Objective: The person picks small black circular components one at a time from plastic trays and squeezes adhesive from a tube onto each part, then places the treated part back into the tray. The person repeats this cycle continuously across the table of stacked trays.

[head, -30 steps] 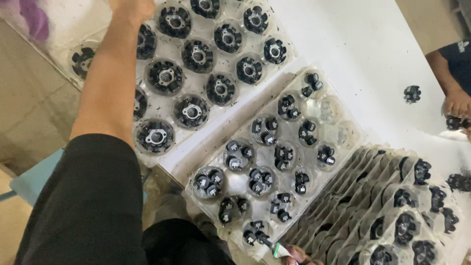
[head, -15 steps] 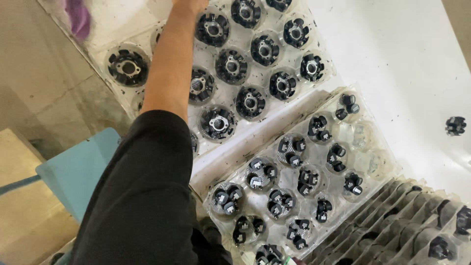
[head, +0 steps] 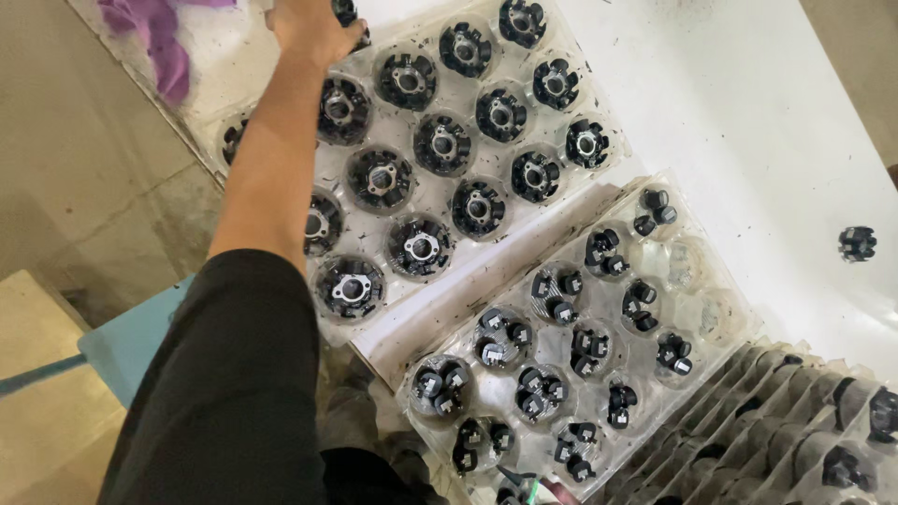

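Observation:
My left hand (head: 309,30) reaches to the far corner of a clear plastic tray (head: 617,159) that holds rows of large black round parts with metal centres (head: 441,145). Its fingers curl on one black round part (head: 347,13) at the top edge of the view. A black sleeve covers my upper arm. Nearer me lies a second clear tray (head: 716,309) with small black parts (head: 572,341) grouped in its cups. My right hand is not in view.
A stack of clear trays with black parts (head: 795,440) sits at the lower right. One loose black part (head: 857,243) lies on the white table (head: 748,103). A purple cloth (head: 154,42) lies at the far left, and a blue box (head: 140,341) stands below the table edge.
My left arm has stretched further to the tray's far corner and the view has shifted with it. Another person's hand at the right edge has dropped out of view.

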Demonstrator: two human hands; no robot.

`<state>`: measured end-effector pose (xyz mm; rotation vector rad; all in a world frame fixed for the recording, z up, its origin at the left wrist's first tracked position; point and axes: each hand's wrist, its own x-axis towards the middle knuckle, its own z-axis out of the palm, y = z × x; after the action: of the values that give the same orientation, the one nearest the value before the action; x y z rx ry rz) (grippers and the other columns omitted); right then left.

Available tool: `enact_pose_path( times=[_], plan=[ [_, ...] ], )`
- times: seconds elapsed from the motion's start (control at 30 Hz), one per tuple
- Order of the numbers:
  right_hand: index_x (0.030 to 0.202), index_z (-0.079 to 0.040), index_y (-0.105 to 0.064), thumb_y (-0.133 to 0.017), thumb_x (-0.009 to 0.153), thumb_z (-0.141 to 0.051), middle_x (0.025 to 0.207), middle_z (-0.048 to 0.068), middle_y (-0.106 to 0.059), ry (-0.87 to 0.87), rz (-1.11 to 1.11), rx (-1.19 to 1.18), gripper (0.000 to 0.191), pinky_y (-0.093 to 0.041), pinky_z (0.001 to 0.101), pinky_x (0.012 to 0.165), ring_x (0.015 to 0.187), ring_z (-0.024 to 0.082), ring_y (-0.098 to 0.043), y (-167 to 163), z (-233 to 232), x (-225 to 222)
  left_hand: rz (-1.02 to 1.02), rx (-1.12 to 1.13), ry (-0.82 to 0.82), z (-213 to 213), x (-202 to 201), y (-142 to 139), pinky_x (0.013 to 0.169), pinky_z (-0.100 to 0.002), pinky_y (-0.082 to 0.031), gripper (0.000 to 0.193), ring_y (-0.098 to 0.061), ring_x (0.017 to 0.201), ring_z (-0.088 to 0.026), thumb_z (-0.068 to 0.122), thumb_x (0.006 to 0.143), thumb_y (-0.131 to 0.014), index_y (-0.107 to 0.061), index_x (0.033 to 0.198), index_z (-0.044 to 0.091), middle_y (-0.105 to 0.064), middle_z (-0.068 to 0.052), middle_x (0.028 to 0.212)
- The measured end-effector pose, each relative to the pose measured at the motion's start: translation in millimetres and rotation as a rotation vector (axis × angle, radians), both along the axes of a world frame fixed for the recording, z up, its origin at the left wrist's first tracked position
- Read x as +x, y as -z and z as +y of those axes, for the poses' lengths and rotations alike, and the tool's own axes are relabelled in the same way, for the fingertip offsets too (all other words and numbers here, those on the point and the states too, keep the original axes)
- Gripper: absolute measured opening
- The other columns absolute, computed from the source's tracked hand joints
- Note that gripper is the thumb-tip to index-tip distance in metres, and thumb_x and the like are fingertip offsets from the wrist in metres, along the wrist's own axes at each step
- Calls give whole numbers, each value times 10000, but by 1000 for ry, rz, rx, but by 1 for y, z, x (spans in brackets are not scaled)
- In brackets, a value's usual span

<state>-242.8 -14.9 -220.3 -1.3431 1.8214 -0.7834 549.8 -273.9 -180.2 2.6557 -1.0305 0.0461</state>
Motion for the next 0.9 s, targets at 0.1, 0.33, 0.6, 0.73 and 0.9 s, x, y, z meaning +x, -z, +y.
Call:
enact_pose_path(
  times=[0.1, 0.33, 0.6, 0.73, 0.9],
  plan=[
    [843, -114, -471, -667, 859, 95, 942, 191, -739, -26, -91, -52, 287, -641, 524, 817, 931, 315, -751, -7, 3, -1, 144, -154, 26, 34, 5, -8, 861, -552, -511, 598, -651, 1060, -451, 592, 872, -775, -722, 1108, 45, -712, -222, 1056],
    [827, -124, -467, -594, 885, 186, 1142, 225, -709, -156, -1079, 0, 340, -614, 559, 938, 1137, 342, -693, -89, 8, 38, 252, -325, 288, 138, -64, -79, 843, -503, -540, 555, -633, 892, -456, 552, 1062, -731, -680, 1136, 4, -600, -313, 1025],
    [896, -114, -442, -621, 913, 236, 1082, 147, -712, -160, -1193, -269, 393, -496, 496, 1131, 1160, 309, -663, -202, 28, 106, 634, -788, 670, 248, -264, -201, 986, -379, -578, 357, -613, 1291, -302, 235, 819, -898, -679, 1059, 87, -591, -216, 1399],
    [901, -112, -426, -653, 895, 221, 1046, 108, -697, -140, -1102, -449, 403, -466, 456, 1198, 1162, 275, -635, -252, 44, 117, 1211, -1308, 776, 260, -351, -230, 1146, -395, -465, 696, -507, 1355, -270, 80, 775, -859, -491, 1365, 118, -479, -165, 1474],
    [936, -114, -404, -667, 905, 205, 959, 97, -679, -78, -941, -714, 414, -524, 420, 1010, 1041, 276, -639, -287, 68, 122, 2390, -1433, 481, 243, -428, -247, 1086, -440, -500, 739, -593, 1245, -333, 236, 686, -721, -520, 1372, 48, -575, -192, 1382]
  ],
)
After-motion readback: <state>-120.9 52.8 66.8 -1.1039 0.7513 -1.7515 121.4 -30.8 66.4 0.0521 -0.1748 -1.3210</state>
